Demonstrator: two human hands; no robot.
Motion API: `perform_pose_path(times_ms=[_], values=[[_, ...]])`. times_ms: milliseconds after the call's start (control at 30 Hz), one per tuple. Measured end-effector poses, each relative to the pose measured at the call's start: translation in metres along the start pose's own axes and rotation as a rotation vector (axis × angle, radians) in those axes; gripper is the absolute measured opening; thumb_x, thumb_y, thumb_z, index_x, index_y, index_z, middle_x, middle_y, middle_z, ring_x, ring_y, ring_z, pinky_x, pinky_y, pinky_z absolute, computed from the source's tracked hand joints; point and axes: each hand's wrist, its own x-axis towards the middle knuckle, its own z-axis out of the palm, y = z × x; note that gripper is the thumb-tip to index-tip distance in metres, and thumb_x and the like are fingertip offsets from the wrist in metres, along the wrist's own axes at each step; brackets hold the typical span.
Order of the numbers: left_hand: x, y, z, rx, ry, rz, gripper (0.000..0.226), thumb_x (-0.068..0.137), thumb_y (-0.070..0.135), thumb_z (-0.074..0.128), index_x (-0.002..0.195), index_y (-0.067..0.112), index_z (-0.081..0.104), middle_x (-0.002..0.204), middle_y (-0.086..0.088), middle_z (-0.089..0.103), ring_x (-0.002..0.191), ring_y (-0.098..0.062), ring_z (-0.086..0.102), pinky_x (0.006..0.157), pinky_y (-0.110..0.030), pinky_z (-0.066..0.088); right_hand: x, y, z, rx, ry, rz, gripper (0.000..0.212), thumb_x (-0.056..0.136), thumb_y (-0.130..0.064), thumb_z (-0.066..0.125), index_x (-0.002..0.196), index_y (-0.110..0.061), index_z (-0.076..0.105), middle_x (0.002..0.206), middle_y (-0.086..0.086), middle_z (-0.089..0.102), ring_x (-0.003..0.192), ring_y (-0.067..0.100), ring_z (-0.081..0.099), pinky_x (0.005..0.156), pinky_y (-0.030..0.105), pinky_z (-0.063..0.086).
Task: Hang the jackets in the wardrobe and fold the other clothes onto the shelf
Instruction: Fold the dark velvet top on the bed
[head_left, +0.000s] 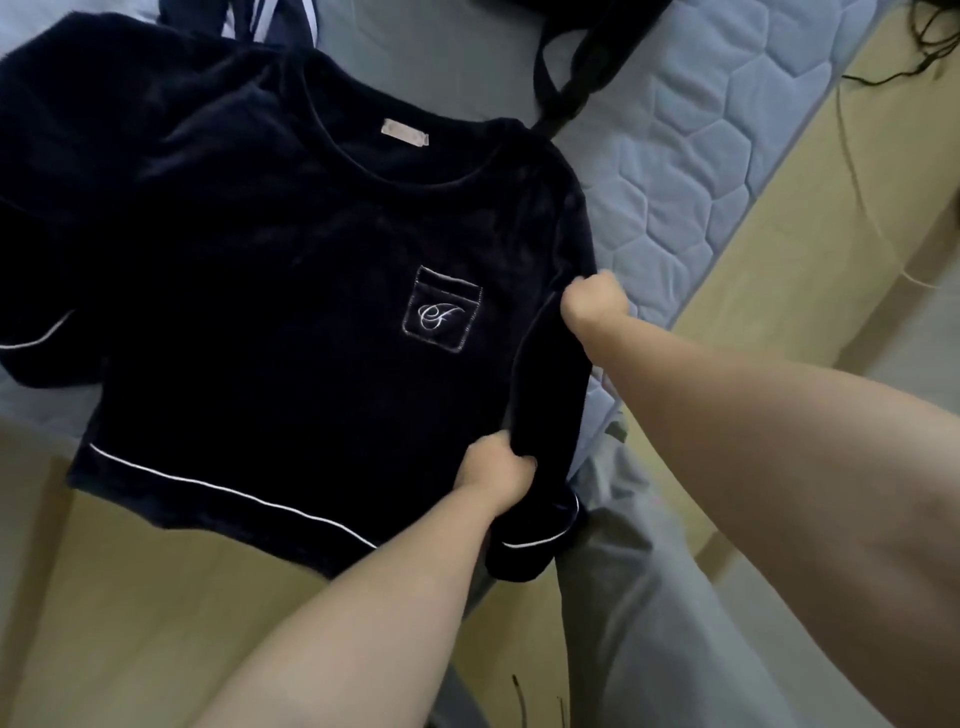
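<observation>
Pinching the sleeve (551, 374) with left hand (500, 468) and right hand (593, 304), fingers curled tight. Lay it flat across the top (260, 312), no bumps.

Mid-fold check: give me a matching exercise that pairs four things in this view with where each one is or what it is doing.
Things:
1. left hand
2. right hand
3. neck label
4. striped garment

Places or states:
A. inside the collar of the navy top
B. grips the sleeve just above its cuff
C. beyond the top's shoulder, at the upper edge of view
D. grips the same sleeve higher up, level with the monogrammed pocket

Pairs: 1-B, 2-D, 3-A, 4-C
</observation>
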Motion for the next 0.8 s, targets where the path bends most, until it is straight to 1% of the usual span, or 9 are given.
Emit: perform_pose_path(times_ms=[133, 267, 333, 400, 467, 533, 633, 700, 800], values=[[-0.013, 0.047, -0.010, -0.236, -0.065, 0.046, 0.041, 0.065, 0.033, 0.063, 0.102, 0.019, 0.071, 0.101, -0.003, 0.072, 0.095, -0.023, 0.067, 0.093, -0.043, 0.054, 0.009, 0.005, -0.031, 0.104, 0.062, -0.054, 0.037, 0.102, -0.012, 0.038, 0.136, -0.003, 0.049, 0.135, 0.019, 0.056, 0.122, 0.038, 0.054, 0.101, 0.039, 0.045], [-0.023, 0.091, -0.016, -0.207, -0.145, 0.155, 0.049, 0.066, 0.030, 0.065, 0.115, 0.023, 0.065, 0.110, 0.001, 0.069, 0.103, -0.021, 0.063, 0.097, -0.041, 0.051, 0.008, 0.009, -0.059, 0.153, 0.054, -0.023, 0.043, 0.109, -0.025, 0.034, 0.142, -0.001, 0.048, 0.142, 0.020, 0.053, 0.130, 0.037, 0.050, 0.109, 0.038, 0.040], [-0.026, 0.107, -0.019, -0.218, -0.190, 0.198, 0.054, 0.070, 0.029, 0.070, 0.124, 0.024, 0.062, 0.117, 0.002, 0.069, 0.109, -0.021, 0.063, 0.101, -0.042, 0.049, 0.005, 0.009, -0.070, 0.129, 0.011, 0.041, 0.054, 0.110, -0.038, 0.028, 0.146, -0.002, 0.044, 0.148, 0.018, 0.049, 0.136, 0.035, 0.046, 0.115, 0.040, 0.035], [-0.029, 0.115, -0.026, -0.276, -0.227, 0.232, 0.051, 0.073, 0.021, 0.078, 0.122, 0.025, 0.065, 0.114, 0.003, 0.073, 0.108, -0.019, 0.067, 0.102, -0.040, 0.050, 0.002, 0.013, -0.077, 0.207, -0.142, 0.238, 0.065, 0.105, -0.055, 0.028, 0.147, -0.008, 0.043, 0.147, 0.015, 0.050, 0.135, 0.036, 0.048, 0.115, 0.046, 0.037], [-0.033, 0.118, -0.041, -0.365, -0.281, 0.234, 0.045, 0.073, 0.005, 0.078, 0.114, 0.023, 0.069, 0.107, 0.000, 0.077, 0.103, -0.021, 0.072, 0.095, -0.039, 0.054, -0.005, 0.022, -0.082, 0.385, -0.313, 0.412, 0.063, 0.099, -0.065, 0.040, 0.134, -0.014, 0.053, 0.134, 0.010, 0.061, 0.121, 0.034, 0.060, 0.106, 0.049, 0.047], [-0.038, 0.115, -0.064, -0.497, -0.377, 0.211, 0.045, 0.073, -0.004, 0.074, 0.111, 0.021, 0.071, 0.108, -0.006, 0.077, 0.101, -0.025, 0.073, 0.088, -0.039, 0.057, -0.012, 0.031, -0.080, 0.493, -0.419, 0.453, 0.051, 0.096, -0.061, 0.052, 0.118, -0.016, 0.061, 0.113, 0.009, 0.073, 0.095, 0.028, 0.073, 0.083, 0.042, 0.060], [-0.041, 0.097, -0.108, -0.705, -0.480, 0.165, 0.049, 0.082, -0.006, 0.065, 0.127, 0.012, 0.066, 0.121, -0.017, 0.071, 0.111, -0.033, 0.069, 0.093, -0.044, 0.057, -0.026, 0.030, -0.069, 0.554, -0.446, 0.402, 0.031, 0.097, -0.047, 0.057, 0.103, -0.017, 0.063, 0.063, 0.005, 0.071, 0.046, 0.020, 0.068, 0.044, 0.026, 0.052], [-0.043, 0.079, -0.144, -0.768, -0.456, 0.120, 0.044, 0.090, -0.002, 0.059, 0.132, 0.007, 0.062, 0.128, -0.021, 0.067, 0.117, -0.035, 0.066, 0.100, -0.046, 0.054, -0.036, 0.019, -0.054, 0.664, -0.370, 0.352, 0.025, 0.099, -0.040, 0.052, 0.102, -0.017, 0.062, 0.057, 0.005, 0.065, 0.043, 0.020, 0.063, 0.040, 0.023, 0.048], [-0.042, 0.050, -0.195, -0.747, -0.359, -0.032, 0.033, 0.098, 0.018, 0.059, 0.127, 0.006, 0.066, 0.125, -0.019, 0.069, 0.111, -0.032, 0.070, 0.092, -0.043, 0.058, -0.053, -0.006, -0.023, 0.747, -0.317, 0.252, 0.035, 0.100, -0.047, 0.044, 0.108, -0.018, 0.063, 0.075, 0.006, 0.072, 0.054, 0.021, 0.063, 0.056, 0.025, 0.047]])
